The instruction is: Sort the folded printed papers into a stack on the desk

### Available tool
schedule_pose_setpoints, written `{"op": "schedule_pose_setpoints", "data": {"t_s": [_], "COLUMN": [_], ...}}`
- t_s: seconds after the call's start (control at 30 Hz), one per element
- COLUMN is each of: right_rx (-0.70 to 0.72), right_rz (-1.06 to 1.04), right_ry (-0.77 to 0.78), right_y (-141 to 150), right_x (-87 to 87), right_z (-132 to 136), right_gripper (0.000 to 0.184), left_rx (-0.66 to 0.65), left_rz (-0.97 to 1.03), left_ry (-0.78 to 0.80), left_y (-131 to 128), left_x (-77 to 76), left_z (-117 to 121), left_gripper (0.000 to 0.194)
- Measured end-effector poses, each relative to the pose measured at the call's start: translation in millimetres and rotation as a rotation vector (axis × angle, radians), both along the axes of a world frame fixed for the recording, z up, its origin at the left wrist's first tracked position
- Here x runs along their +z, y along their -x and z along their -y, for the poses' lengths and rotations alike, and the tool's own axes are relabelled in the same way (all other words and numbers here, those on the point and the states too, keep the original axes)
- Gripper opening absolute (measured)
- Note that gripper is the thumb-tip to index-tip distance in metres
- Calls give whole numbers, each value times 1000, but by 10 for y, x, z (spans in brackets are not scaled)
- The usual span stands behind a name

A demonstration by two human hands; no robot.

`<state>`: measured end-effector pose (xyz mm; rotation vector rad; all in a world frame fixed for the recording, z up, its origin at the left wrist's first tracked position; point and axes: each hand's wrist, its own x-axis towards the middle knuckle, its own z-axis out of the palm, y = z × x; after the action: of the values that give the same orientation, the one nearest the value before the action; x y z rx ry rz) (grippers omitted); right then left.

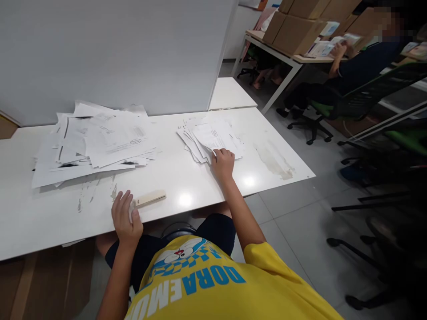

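My right hand (223, 165) is at the near edge of a small, uneven stack of printed papers (218, 132), its fingers curled on a sheet whose near corner bends upward. Part of that corner is hidden behind the fingers. Over the table's front edge, my left hand (126, 217) is open, fingers stretched and holding nothing. Just right of its fingertips lies a long cream-coloured object shaped like a stapler (151, 198). A larger messy pile of printed sheets (113, 140) spreads across the table further left, some with black smudges and an oval stamp.
The white table (187, 178) has grey stains and backs onto a tall white panel (113, 53). Cardboard boxes (293, 33) stand on another desk at the back right, where a seated person (367, 62) handles small packets. Office chairs (376, 93) line the right side.
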<state>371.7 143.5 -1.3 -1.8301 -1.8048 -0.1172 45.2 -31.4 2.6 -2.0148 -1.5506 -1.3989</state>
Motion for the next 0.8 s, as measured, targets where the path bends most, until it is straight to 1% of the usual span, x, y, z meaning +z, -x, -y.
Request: {"op": "schedule_pose_setpoints", "data": {"t_s": [0.07, 0.1, 0.13, 0.17, 0.2, 0.23, 0.27, 0.3, 0.33, 0.37, 0.4, 0.43, 0.47, 0.5, 0.53, 0.57, 0.63, 0.73, 0.77, 0.8], "right_rx": [-6, -7, -5, -2, 4, 14, 30, 56, 91, 138, 193, 252, 306, 349, 375, 384, 387, 460, 467, 425], "right_rz": [-58, -100, -148, -200, -250, -295, -331, -356, -368, -366, -352, -331, -310, -294, -288, -291, -306, -328, -362, -433], "right_ry": [-50, -87, -130, -177, -224, -269, -309, -340, -360, -368, -364, -349, -329, -309, -292, -283, -278, -194, -148, -108], "right_y": [-16, -23, -29, -33, -36, -37, -37, -35, -31, -24, -14, 0, 16, 33, 48, 59, 66, 57, 61, 72], "right_x": [-19, -33, -48, -61, -72, -79, -82, -82, -80, -79, -80, -84, -94, -110, -132, -157, -209, -252, -251, -239], "right_z": [72, 129, 200, 286, 384, 494, 612, 737, 864, 992, 1116, 1232, 1339, 1433, 1515, 1584, 1689, 1794, 1821, 1847], "right_gripper": [29, 29, 29, 30, 30, 30, 30, 30, 30, 30, 30, 31, 31, 32, 34, 36, 41, 41, 40, 39], "left_rx": [1, -39, -112, -212, -323, -433, -522, -583, -622, -652, -664, -663, -652, -614, -557, -499, -412, -377, -364, -349], "left_rz": [-60, -104, -147, -181, -199, -189, -143, -46, 109, 316, 559, 804, 1024, 1191, 1300, 1365, 1403, 1421, 1440, 1465], "left_ry": [-115, -161, -178, -155, -85, 33, 187, 359, 532, 688, 807, 883, 916, 924, 914, 902, 887, 849, 817, 783], "left_y": [-70, -131, -212, -315, -437, -575, -722, -872, -1016, -1148, -1262, -1356, -1430, -1484, -1520, -1544, -1565, -1572, -1574, -1575], "left_x": [34, 48, 61, 71, 79, 82, 82, 78, 70, 60, 50, 40, 31, 24, 19, 16, 17, 36, 49, 66], "left_z": [-1, 14, 38, 67, 95, 117, 125, 113, 79, 21, -59, -155, -259, -363, -457, -534, -623, -617, -594, -567], "left_gripper": [49, 49, 50, 51, 51, 50, 49, 47, 47, 49, 52, 54, 55, 54, 50, 46, 40, 39, 39, 39]}}
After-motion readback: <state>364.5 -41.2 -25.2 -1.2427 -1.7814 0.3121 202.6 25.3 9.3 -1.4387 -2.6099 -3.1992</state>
